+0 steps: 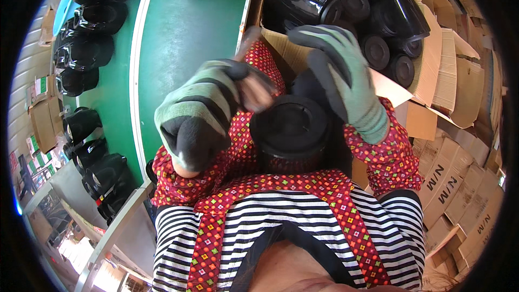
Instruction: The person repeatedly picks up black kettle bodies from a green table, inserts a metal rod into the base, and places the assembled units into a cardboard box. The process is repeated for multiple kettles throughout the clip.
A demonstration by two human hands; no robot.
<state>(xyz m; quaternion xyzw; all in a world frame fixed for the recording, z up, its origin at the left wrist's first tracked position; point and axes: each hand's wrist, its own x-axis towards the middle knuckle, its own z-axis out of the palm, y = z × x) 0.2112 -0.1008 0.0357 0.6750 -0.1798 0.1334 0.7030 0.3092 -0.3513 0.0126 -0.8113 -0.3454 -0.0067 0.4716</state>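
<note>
My left hand [208, 105] wears a grey-green and black glove with some bare fingertips. Its fingers are smeared by motion, so what they may hold cannot be told. Close below those fingers, a black cylindrical container [292, 130] with a round, ridged top stands at my lap, against my red patterned apron. My right hand [346, 70], in a matching glove, is raised above and right of the container. Its fingers are stretched out, with nothing visible in them. Dark shapes under the right hand are partly hidden.
An open cardboard box [427, 70] full of glossy black containers [392, 13] stands at the upper right. A green work surface [189, 27] runs along my left, with black glossy pots [86, 51] lined up beyond its white rail. Flat cartons [454, 184] are stacked at the right.
</note>
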